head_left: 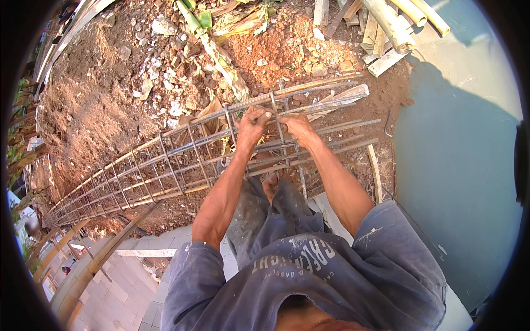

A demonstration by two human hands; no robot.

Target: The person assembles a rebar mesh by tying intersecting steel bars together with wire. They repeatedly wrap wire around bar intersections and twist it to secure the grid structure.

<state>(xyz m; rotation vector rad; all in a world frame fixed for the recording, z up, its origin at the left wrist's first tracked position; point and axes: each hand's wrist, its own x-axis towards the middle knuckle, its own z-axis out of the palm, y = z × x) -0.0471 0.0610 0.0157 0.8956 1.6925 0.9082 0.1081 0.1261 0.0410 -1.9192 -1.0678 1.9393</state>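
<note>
A long rebar cage (182, 141) lies in front of me, its bars running from the far left to loose ends on the right. Square stirrups ring the bars at intervals. At the upper bars, close to the last stirrup (279, 129) on the right, both my hands work side by side. My left hand (253, 126) is closed in a pinch, thumb on top; what it pinches is too small to make out. From the other side my right hand (300, 128) is closed too, its fingertips against the stirrup and whatever they hold hidden.
Rubble and reddish soil (265, 58) lie beyond the cage, with a dry plant stalk (223, 63) across them. Bamboo poles (389, 25) and wood scraps are piled at the upper right. A smooth grey-green surface (452, 182) is on the right, and a wooden pole (99, 259) slants at lower left.
</note>
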